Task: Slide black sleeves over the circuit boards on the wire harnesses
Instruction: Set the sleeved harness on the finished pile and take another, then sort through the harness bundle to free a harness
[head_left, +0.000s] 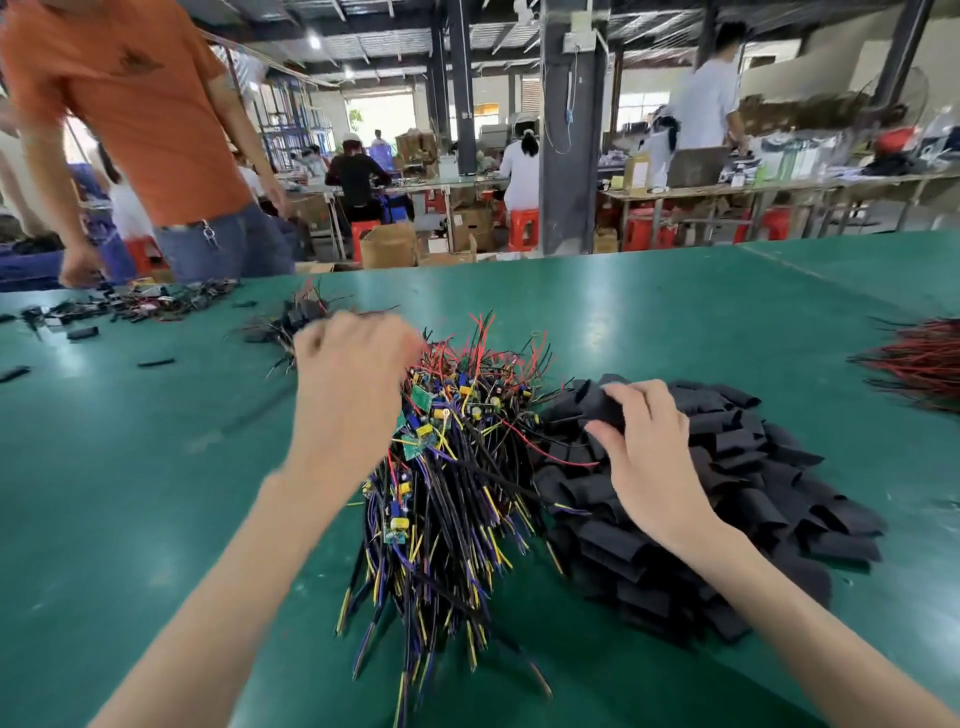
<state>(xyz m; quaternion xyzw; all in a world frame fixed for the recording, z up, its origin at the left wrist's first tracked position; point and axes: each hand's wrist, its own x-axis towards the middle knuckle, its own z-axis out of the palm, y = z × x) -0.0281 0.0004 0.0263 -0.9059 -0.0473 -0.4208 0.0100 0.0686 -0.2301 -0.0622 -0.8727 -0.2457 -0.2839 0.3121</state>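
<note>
One black sleeve (605, 402) is pinched between the thumb and curled fingers (631, 392) of the right hand (649, 457), at the top of the sleeve heap (737, 499). The left hand (353, 374) is blurred; its fingers look bent, but whether they hold anything cannot be told. It hangs over the far edge of the harness pile (457, 467), which lies just beside the heap on the green table (156, 467), its circuit boards (422, 397) bare. A smaller dark bundle (298, 319) beyond the left hand looks already sleeved. Judging by the piles, most of the work remains.
</note>
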